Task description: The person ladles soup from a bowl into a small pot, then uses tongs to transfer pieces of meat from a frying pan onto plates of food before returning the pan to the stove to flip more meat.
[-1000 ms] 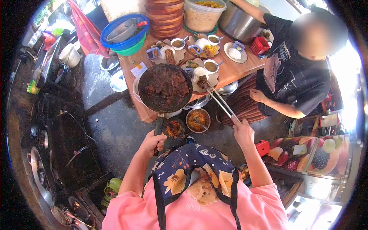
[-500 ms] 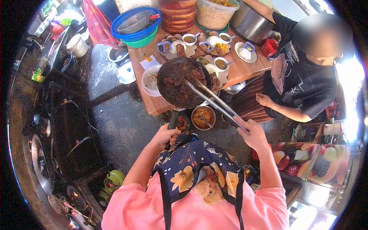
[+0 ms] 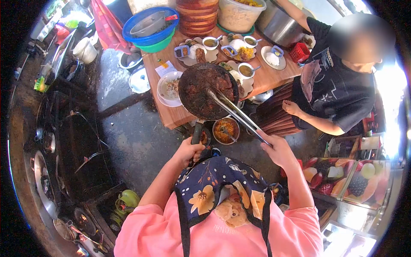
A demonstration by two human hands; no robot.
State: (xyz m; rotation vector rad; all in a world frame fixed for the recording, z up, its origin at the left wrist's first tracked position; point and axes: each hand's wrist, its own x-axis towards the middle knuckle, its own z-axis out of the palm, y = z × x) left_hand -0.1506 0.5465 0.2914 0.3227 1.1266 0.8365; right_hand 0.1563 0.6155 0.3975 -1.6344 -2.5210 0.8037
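Note:
My left hand [image 3: 191, 151] is wrapped round the black handle of a dark frying pan [image 3: 201, 105], which is held up over the near edge of the wooden table [image 3: 171, 116]. Dark brown pieces of food in sauce lie in the pan. Metal tongs [image 3: 242, 119] are gripped in my right hand [image 3: 277, 150], and their tips reach into the food. Just behind the pan are scalloped plates with rice and small bowls, one plate [image 3: 245, 88] partly hidden by the pan. A bowl of noodles or rice [image 3: 171, 88] sits left of it.
Another person [image 3: 338, 81] stands at the right, one arm stretched towards a large metal pot [image 3: 280, 25]. Blue and green basins [image 3: 150, 40] and a red basket [image 3: 299, 52] rest on the table. Below its edge is a bowl of orange food [image 3: 226, 130]. Green gas cylinders [image 3: 127, 200] stand lower left.
The pan has shifted slightly right, uncovering more of the bowl beside it. The tongs' tips have drawn closer together, and my right hand has moved a little left and down.

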